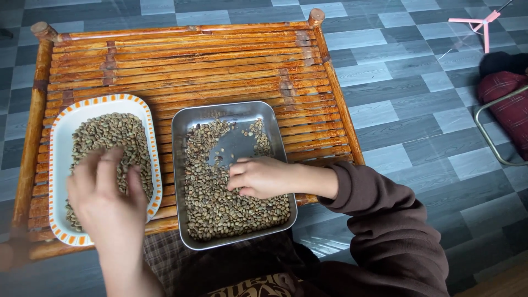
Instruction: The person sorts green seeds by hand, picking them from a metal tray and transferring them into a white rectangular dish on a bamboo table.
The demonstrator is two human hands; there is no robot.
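A low bamboo table carries two dishes of greenish coffee beans. My left hand hovers over the white dish with an orange-patterned rim, fingers spread and pointing down into its beans; whether it holds any is hidden. My right hand rests in the metal tray, fingers curled and touching the beans there. A bare patch of tray bottom shows beyond my right fingers.
The floor is grey tile. A red plaid cloth on a metal-framed seat stands at the right, with a pink plastic object behind it. My lap in dark clothes is against the table's near edge.
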